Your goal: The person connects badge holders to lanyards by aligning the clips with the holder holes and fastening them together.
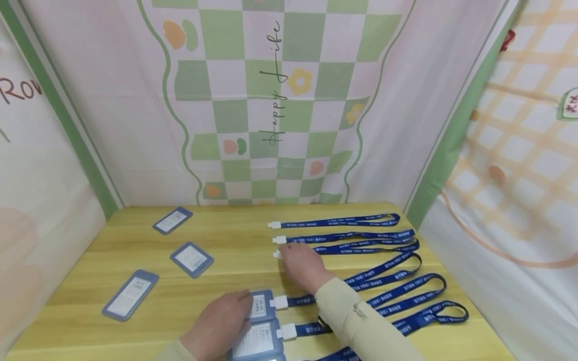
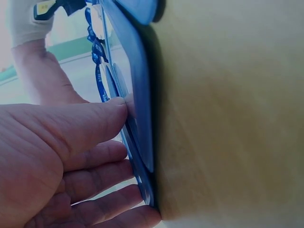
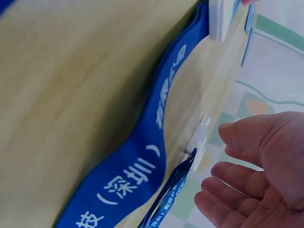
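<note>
Currently, the surface (image 1: pixel 235 230) bears blue lanyards (image 1: pixel 334 222) at right. I find the right hand (image 1: pixel 303 266) near one, digits parted, gripping nothing; the left hand (image 1: pixel 220 321) lies relaxed against clipped card holders (image 1: pixel 258 342), with loose holders (image 1: pixel 131 296) farther left. Lanyard pickup appears in hand; the next move calls for pinching the nearby white clip (image 3: pixel 198 141).

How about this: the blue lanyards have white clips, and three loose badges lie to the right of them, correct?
Not quite. The head view shows the three loose badges to the left of the blue lanyards, which do have white clips.
</note>
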`<state>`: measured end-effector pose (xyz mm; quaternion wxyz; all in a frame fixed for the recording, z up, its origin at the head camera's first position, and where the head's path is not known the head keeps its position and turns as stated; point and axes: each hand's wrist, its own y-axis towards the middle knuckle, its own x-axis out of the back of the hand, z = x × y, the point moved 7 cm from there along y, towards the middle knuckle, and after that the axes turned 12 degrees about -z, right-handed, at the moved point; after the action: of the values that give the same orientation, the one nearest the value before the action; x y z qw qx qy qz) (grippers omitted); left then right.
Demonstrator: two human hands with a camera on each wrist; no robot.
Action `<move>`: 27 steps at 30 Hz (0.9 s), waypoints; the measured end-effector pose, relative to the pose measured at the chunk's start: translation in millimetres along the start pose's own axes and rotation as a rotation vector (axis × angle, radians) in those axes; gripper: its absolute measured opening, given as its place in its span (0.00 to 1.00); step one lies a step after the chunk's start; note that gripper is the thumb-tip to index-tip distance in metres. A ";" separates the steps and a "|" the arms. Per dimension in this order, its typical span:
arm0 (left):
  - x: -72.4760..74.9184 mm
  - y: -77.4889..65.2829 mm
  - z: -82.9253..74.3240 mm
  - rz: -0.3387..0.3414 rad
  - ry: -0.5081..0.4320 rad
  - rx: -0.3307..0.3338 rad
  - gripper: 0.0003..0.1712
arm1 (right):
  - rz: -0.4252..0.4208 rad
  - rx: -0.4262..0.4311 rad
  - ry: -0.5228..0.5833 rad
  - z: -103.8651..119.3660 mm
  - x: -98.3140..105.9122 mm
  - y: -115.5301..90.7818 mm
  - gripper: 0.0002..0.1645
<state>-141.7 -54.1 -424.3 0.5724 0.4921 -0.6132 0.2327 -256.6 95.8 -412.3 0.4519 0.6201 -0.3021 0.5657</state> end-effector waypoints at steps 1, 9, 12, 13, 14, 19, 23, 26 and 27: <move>0.0 -0.2 0.0 0.003 -0.002 0.005 0.27 | 0.003 0.000 -0.004 -0.1 -1.0 1.1 0.21; -0.3 -1.0 -0.2 -0.019 0.008 -0.006 0.28 | 0.043 -0.020 -0.008 -2.7 -10.7 8.6 0.23; -0.8 -1.4 -0.2 -0.015 0.008 -0.011 0.28 | 0.052 -0.024 -0.008 -3.2 -12.2 10.7 0.22; -1.1 -1.6 -0.2 -0.013 0.009 -0.012 0.28 | 0.054 -0.022 -0.007 -3.1 -12.4 11.1 0.21; -1.2 -1.7 -0.3 -0.013 0.011 -0.015 0.28 | 0.056 -0.021 -0.008 -3.0 -12.6 11.3 0.20; -1.5 -2.0 -0.4 -0.023 0.021 -0.029 0.28 | 0.065 -0.006 -0.017 -1.7 -13.7 12.4 0.12; -1.8 -1.9 0.1 -0.025 0.019 -0.026 0.28 | 0.079 -0.007 -0.018 -1.4 -16.2 13.0 0.06; -1.7 -1.8 0.2 -0.030 0.015 -0.023 0.28 | 0.089 -0.019 -0.014 -1.9 -18.4 12.9 0.06; -1.5 -2.0 0.1 -0.032 0.015 -0.024 0.28 | 0.092 -0.022 -0.013 -2.1 -19.1 12.8 0.06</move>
<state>-140.3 -54.5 -426.3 0.5864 0.4932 -0.6038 0.2200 -272.2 89.9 -428.3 0.4302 0.6043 -0.3395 0.5783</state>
